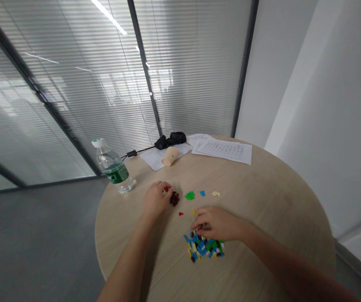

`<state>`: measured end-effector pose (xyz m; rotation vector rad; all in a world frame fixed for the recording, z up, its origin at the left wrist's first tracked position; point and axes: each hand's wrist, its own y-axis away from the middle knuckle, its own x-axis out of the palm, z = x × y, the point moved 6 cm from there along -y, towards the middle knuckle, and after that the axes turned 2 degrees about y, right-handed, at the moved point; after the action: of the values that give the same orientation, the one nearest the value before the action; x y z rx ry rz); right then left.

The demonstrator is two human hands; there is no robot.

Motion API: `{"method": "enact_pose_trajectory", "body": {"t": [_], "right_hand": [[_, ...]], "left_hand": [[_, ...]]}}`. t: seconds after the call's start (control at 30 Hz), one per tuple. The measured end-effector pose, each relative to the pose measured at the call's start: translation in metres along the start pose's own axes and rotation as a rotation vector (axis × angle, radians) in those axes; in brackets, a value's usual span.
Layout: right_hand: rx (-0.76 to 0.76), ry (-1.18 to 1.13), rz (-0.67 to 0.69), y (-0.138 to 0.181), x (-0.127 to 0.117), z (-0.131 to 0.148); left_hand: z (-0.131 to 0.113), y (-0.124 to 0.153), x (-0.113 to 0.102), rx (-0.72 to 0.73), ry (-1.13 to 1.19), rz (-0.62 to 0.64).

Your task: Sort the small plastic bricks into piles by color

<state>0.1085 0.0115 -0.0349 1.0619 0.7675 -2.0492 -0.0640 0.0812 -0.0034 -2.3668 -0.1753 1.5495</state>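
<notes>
My left hand (157,199) is at the left edge of a small heap of dark brown toy bricks (174,199). Its fingers are curled, and a reddish-brown bit shows by the fingertips, too small to make out well. Over the top edge of a mixed pile of toy bricks (203,247), blue, green, yellow, white and brown, my right hand (214,222) has its fingers bent together; what they pinch, if anything, is hidden. Small groups lie beyond: green bricks (189,195), blue bricks (202,193) and cream bricks (216,193). A red brick (181,214) and a yellow brick (194,211) lie between my hands.
On the round wooden table (281,201), a water bottle (114,167) stands at the left edge. Toward the back are a beige cup on its side (170,156), a black bundle with a cord (171,140) and printed sheets (224,150). Glass partitions with blinds stand behind.
</notes>
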Motion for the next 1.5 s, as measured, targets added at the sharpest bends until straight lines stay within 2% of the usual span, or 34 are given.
{"method": "enact_pose_trajectory", "body": {"t": [0.23,0.5,0.63,0.73,0.83,1.0,1.2,1.5], "right_hand": [[0.037,-0.013,-0.009,-0.002,0.0,0.002],[0.092,-0.1,-0.045,0.0,-0.004,0.002],[0.253,-0.356,-0.124,0.001,-0.002,-0.012],[0.368,-0.609,-0.242,0.002,-0.005,-0.027],[0.4,-0.788,-0.336,0.002,-0.012,-0.038],[0.434,-0.984,-0.386,0.002,-0.018,-0.044],[0.429,-1.078,-0.391,0.002,-0.015,-0.044],[0.417,-1.067,-0.393,0.003,-0.016,-0.047]], "left_hand": [[-0.011,0.001,0.002,0.087,0.061,0.024],[-0.037,0.01,0.01,0.302,0.219,0.159],[-0.047,0.014,0.008,0.365,0.335,0.16],[-0.053,0.017,0.003,0.39,0.429,0.151],[-0.062,0.023,0.001,0.423,0.52,0.166],[-0.077,0.033,0.004,0.476,0.609,0.225],[-0.082,0.034,0.01,0.502,0.597,0.239],[-0.081,0.031,0.012,0.508,0.56,0.213]]}}
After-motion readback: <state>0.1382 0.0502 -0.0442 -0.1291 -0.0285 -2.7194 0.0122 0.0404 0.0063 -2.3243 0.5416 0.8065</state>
